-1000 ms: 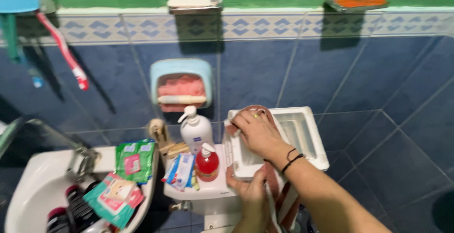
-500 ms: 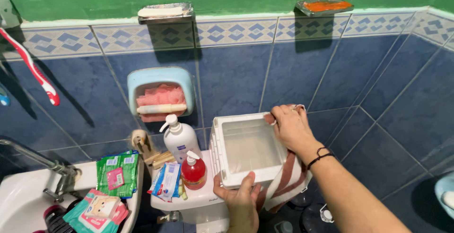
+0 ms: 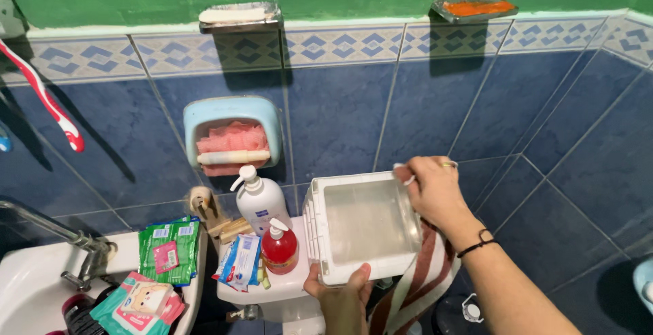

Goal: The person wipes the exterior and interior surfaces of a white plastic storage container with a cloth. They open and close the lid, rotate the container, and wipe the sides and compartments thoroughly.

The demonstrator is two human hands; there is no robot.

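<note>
white plastic bin [image 3: 364,223] held by both hands, striped towel [image 3: 418,277] beneath, red soap bottle [image 3: 279,248] beside

green sachet [image 3: 168,250] sink rim | teal-pink packet [image 3: 139,302] basin | blue sachets [image 3: 241,259] cistern

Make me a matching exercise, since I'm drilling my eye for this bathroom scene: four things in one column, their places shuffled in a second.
Things:
1. white tub
2. striped towel
3. red pump bottle
4. toothbrush

Places:
A. hanging on the wall, far left
B. held between left hand and right hand
C. draped under the right hand, beside the tub
D. standing by the white pump bottle

Pairs: 1-B, 2-C, 3-D, 4-A
</note>
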